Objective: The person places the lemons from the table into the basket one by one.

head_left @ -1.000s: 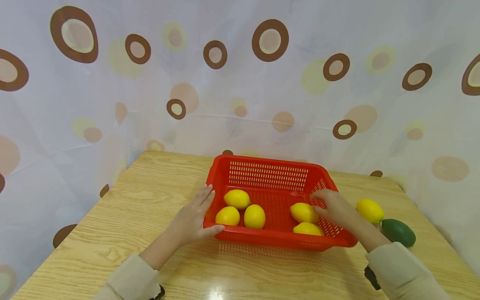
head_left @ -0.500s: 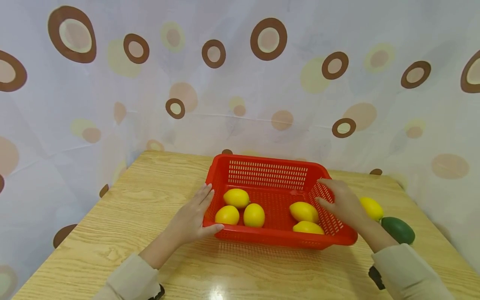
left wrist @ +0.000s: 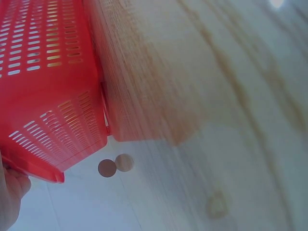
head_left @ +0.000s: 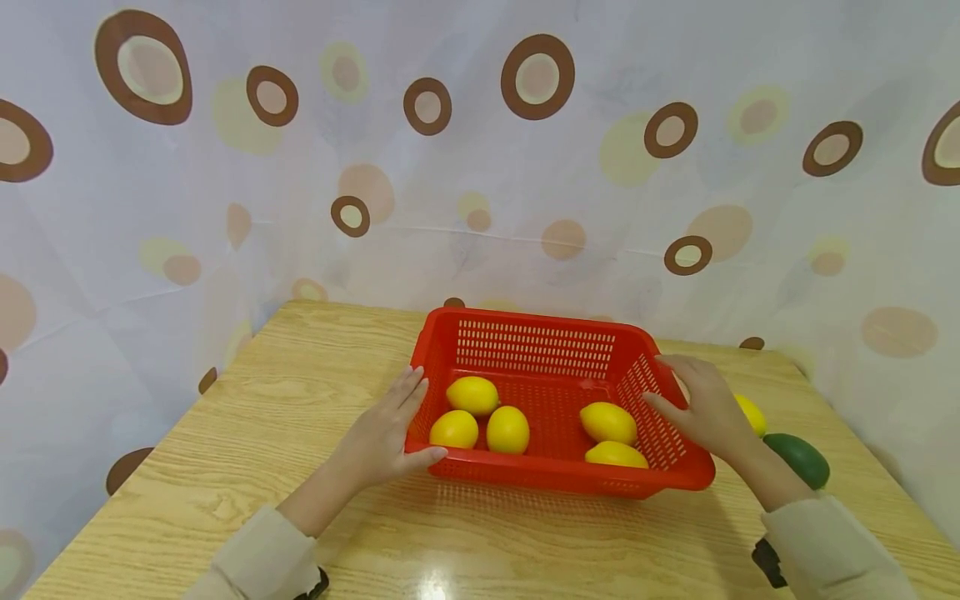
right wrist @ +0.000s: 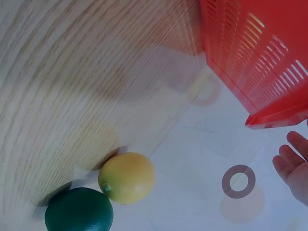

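A red plastic basket (head_left: 540,477) with slotted walls stands on the wooden table, with several yellow lemons inside. Three lemons (head_left: 472,396) sit at its left and two lemons (head_left: 608,423) at its right. My left hand (head_left: 378,437) rests at the left rim, fingers straight along the edge and thumb over the front corner. Above the right rim hovers my right hand (head_left: 712,408), fingers loosely spread and holding nothing; the right wrist view shows its fingers (right wrist: 291,156) apart from the basket. Beyond that hand lies a lemon (right wrist: 127,178), partly hidden in the head view.
A dark green oval fruit (head_left: 798,460) lies beside the outside lemon, right of the basket. Bare wooden tabletop (head_left: 300,400) extends left and in front of the basket. A patterned cloth (head_left: 480,167) hangs behind the table.
My right hand has withdrawn from above the lemons inside the basket, moving right to the right rim. It now covers part of the outside lemon. The left hand has stayed put.
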The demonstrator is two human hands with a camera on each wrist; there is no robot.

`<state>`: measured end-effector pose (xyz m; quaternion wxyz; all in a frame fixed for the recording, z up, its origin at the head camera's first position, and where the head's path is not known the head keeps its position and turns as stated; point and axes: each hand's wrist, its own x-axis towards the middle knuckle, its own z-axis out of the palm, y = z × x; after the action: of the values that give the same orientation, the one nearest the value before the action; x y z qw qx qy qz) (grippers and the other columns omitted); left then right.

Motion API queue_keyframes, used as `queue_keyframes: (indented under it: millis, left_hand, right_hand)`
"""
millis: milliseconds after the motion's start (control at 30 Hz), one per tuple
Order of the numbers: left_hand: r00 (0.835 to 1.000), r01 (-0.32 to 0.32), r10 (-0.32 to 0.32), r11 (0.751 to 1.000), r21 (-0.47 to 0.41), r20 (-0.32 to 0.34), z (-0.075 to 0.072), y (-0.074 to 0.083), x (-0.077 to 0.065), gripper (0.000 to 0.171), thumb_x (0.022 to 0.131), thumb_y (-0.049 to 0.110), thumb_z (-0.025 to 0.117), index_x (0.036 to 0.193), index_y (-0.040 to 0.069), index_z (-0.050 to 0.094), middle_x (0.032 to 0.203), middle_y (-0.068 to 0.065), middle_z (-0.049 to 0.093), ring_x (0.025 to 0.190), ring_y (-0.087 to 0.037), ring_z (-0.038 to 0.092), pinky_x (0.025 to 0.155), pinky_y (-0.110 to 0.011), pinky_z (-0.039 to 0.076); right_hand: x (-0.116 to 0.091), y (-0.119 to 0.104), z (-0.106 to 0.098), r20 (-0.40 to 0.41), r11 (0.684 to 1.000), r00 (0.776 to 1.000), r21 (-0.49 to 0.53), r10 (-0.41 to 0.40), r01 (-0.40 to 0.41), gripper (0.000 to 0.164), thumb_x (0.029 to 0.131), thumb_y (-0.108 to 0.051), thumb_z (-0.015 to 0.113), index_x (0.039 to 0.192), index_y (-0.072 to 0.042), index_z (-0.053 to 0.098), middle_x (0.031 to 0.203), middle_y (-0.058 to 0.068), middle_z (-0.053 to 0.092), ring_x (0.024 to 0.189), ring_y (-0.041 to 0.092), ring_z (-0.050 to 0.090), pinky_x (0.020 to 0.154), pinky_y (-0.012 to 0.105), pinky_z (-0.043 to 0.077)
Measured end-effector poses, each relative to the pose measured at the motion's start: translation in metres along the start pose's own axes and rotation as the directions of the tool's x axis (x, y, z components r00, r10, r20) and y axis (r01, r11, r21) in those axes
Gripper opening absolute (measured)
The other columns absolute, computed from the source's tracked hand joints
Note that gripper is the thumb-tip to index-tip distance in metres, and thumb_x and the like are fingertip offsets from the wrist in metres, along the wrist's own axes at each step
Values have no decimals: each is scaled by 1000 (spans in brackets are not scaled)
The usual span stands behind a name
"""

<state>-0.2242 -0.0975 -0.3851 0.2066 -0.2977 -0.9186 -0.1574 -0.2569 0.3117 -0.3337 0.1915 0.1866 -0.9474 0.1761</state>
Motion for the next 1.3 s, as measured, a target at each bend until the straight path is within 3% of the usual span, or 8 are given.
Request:
queue_keyframes:
  millis: [433,767,1300]
  left_hand:
    - [1000,11,-11,1000,-8,13,1,1,0,98,85,74,25,134,-10,41,145,-24,35,138,-36,29,102,-43,42]
    - [1000,14,-14,1000,2,19,0,1,0,98,85,73,26,135,-10,40,145,-23,35,138,-36,29,103,-42,41]
    - [1000,21,-21,1000,-1,15,0,2,0,95,86,72,31,135,-9,41,145,-23,36,138,-36,29,103,-42,41]
  right_hand:
    - [-7,9,-3,-47,1000,999,8,-8,9,53,83,-27,67,122,6,51,122,29,52,111,47,43,88,68,35]
    - [-15,19,-8,-74,995,997,93,35,-28,49,92,-25,54,125,10,47,127,36,45,116,54,35,92,69,27]
    - [-27,40,-16,-94,986,992,156,80,-64,50,93,-22,51,126,15,44,126,39,45,116,58,35,90,71,27]
